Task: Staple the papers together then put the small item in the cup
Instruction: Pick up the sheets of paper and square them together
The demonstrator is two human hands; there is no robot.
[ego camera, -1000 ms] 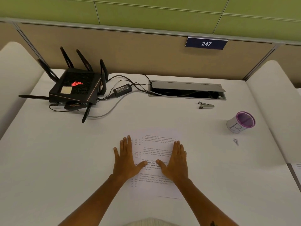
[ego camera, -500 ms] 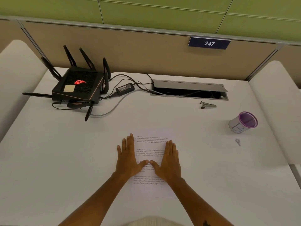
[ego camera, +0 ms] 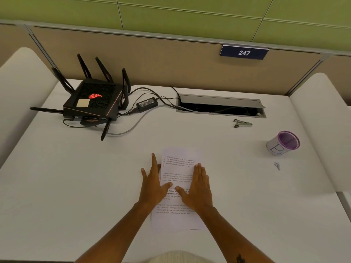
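Note:
Printed white papers lie on the white desk in front of me. My left hand rests flat along their left edge, fingers straight. My right hand lies flat on their right side, thumbs nearly meeting on the sheet. Neither hand holds anything. A small dark and silver stapler sits far back on the right, near the cable tray. A white cup with a purple rim stands at the right. A tiny item lies on the desk just in front of the cup.
A black router with several antennas and its power brick with cables occupy the back left. An open cable tray is set into the desk's back. White padded dividers flank both sides; a beige partition stands behind.
Both hands slid toward the papers' side edges, the left hand now mostly off the left edge. The stack looks narrower and squarer. The view shifted slightly.

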